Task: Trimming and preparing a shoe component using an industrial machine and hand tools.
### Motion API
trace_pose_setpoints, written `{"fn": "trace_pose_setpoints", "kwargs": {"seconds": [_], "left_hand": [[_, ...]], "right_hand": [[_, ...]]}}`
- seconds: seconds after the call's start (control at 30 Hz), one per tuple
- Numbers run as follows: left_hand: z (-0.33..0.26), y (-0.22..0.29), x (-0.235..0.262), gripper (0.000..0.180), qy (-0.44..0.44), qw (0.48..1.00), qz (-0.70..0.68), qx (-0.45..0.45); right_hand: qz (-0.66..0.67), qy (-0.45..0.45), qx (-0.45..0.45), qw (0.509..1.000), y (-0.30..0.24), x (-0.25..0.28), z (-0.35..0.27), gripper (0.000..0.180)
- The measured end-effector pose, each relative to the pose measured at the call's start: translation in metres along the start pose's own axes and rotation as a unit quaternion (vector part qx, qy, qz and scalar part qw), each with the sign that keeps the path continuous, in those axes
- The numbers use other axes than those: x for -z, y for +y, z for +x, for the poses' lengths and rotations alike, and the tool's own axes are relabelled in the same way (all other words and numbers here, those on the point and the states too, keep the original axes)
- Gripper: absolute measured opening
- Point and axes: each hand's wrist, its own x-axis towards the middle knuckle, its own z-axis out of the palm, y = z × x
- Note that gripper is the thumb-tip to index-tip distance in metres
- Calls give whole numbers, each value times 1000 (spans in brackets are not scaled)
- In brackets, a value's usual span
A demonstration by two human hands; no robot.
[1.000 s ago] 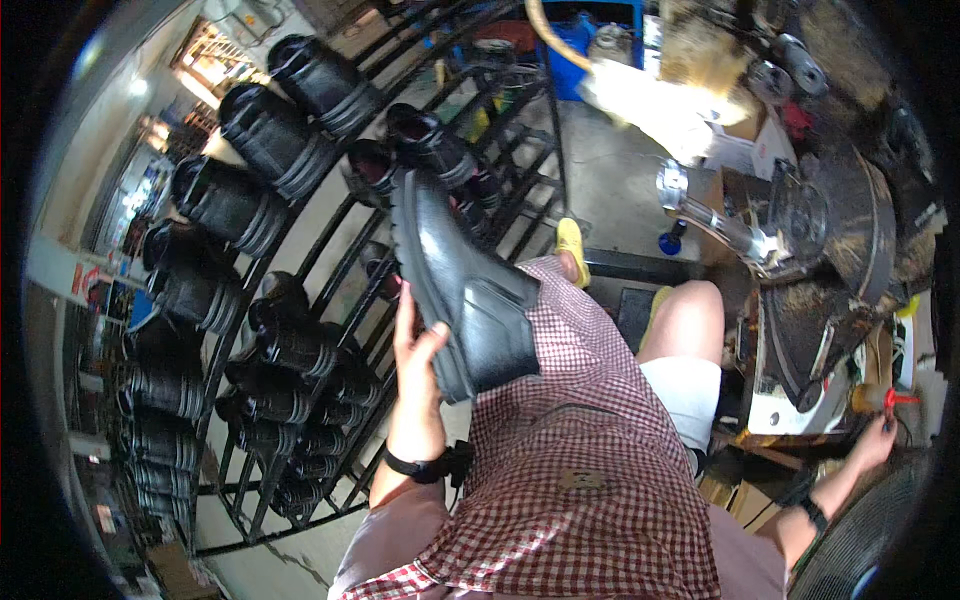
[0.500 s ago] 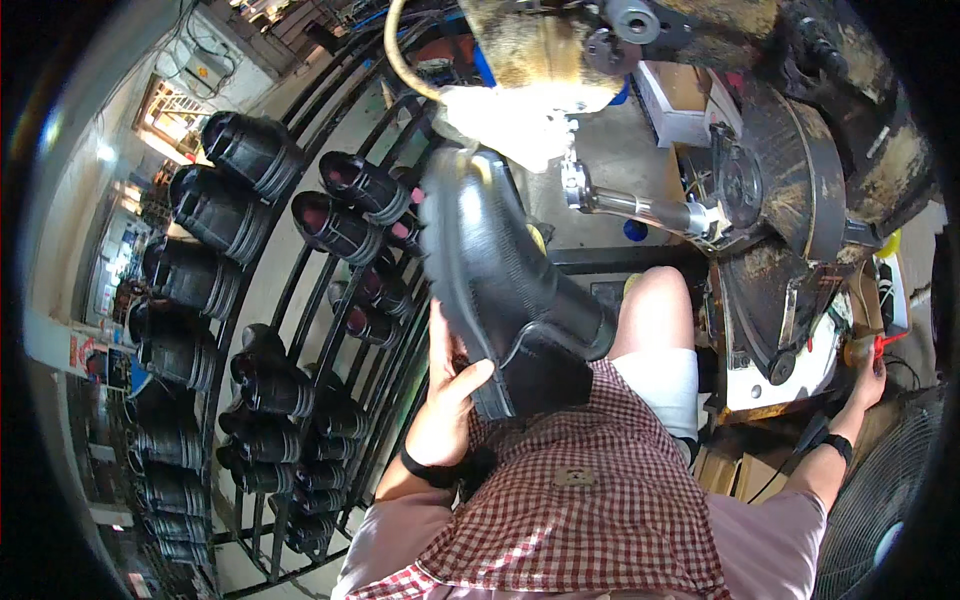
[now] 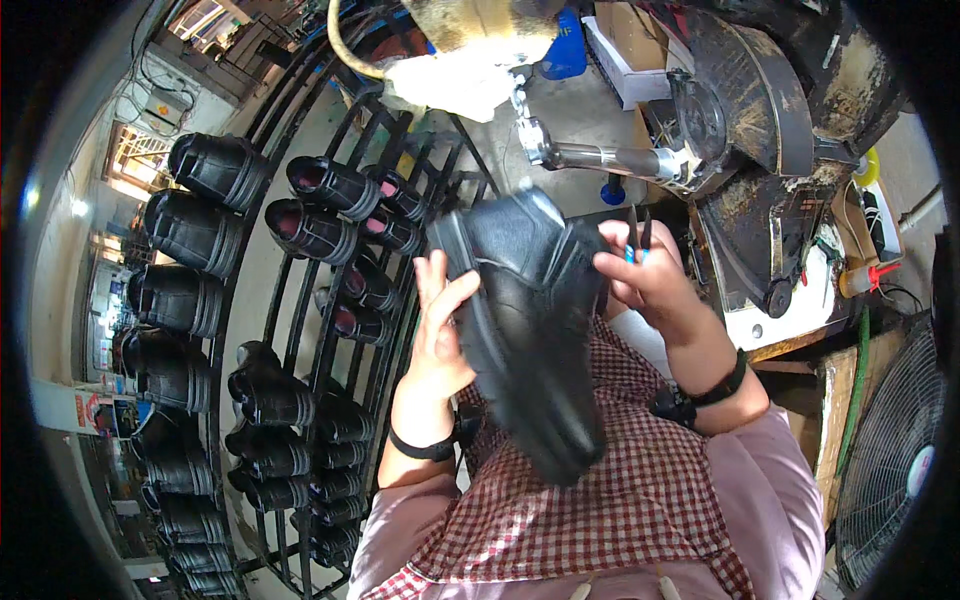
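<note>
A black leather shoe [image 3: 520,300], blurred by motion, hangs in front of my checked apron. Its toe points down toward me and its heel end is up. My left hand [image 3: 440,325] grips it along the ridged sole edge, fingers partly hidden behind the sole. Close by the shoe's collar is my right hand [image 3: 650,275], closed around small thread snips [image 3: 637,240] whose two dark pointed blades stick upward, with blue at the grip. Whether the right fingertips touch the shoe, I cannot tell.
Black metal racks [image 3: 262,300] at the left carry several black shoes [image 3: 190,300]. Ahead stands a machine with a metal arm [image 3: 610,158] below a bright lamp [image 3: 450,85]. On the right are a white worktop [image 3: 790,305], a red-nozzled bottle [image 3: 858,280] and a fan [image 3: 890,470].
The shoe has swung round, from toe up to toe down toward me. My right hand has come from the worktop at the far right to the shoe, with thread snips in it.
</note>
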Motion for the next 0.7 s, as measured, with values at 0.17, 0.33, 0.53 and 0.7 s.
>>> {"fn": "trace_pose_setpoints", "kwargs": {"seconds": [0.17,0.33,0.53,0.7], "left_hand": [[-5,17,-25,86,242,906,-53,344],[-55,39,-33,87,166,597,-668,412],[-10,57,-9,112,87,745,-525,403],[-5,49,-9,112,94,807,-440,383]], "right_hand": [[118,-70,35,990,19,-13,45,12],[145,-30,39,988,57,-25,68,12],[196,-5,51,979,60,-34,80,14],[146,46,76,985,49,-39,78,18]]}}
